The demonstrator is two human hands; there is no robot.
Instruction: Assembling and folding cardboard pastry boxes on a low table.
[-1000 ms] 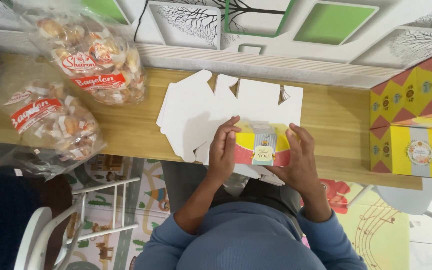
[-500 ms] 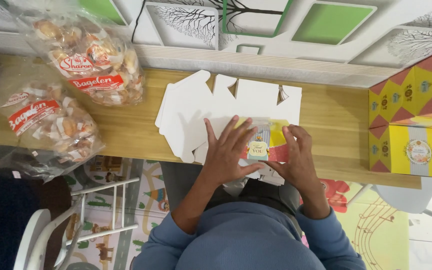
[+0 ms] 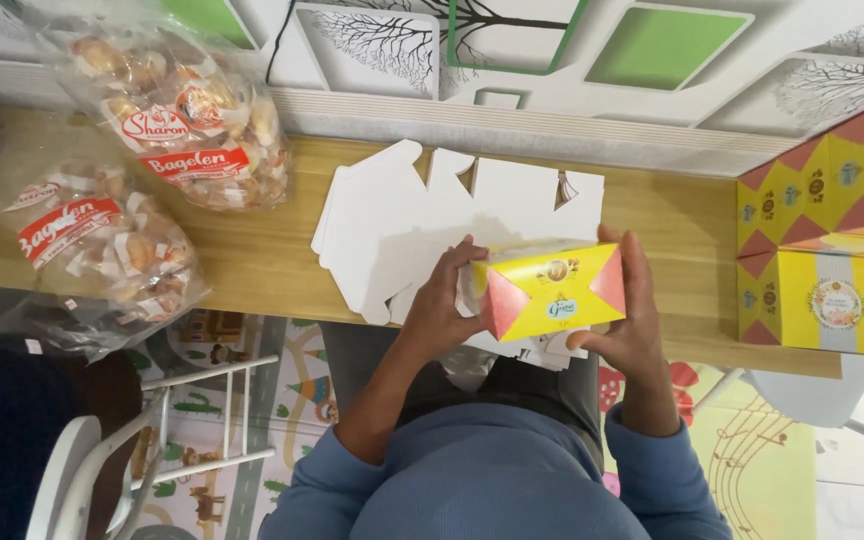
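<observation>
Yellow-and-red carton [image 3: 550, 290] is being pinched between my left hand [image 3: 439, 305] and right hand [image 3: 634, 320] fingers (above white blanks [image 3: 392, 225] on the worktop [image 3: 272, 255]).

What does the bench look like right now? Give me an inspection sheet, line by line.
Surface: wooden table along a patterned wall.
Job's things: yellow and red carton, folded into a box; stack of flat white blanks lying under and behind it.
Clutter: two clear bags of wrapped baked goods at one end; finished yellow cartons stacked at the other.
Hands: left hand and right hand grip the carton's two ends.
Cables: one dark cable on the wall.
Surroundings: white chair, illustrated play mat on the floor.
</observation>
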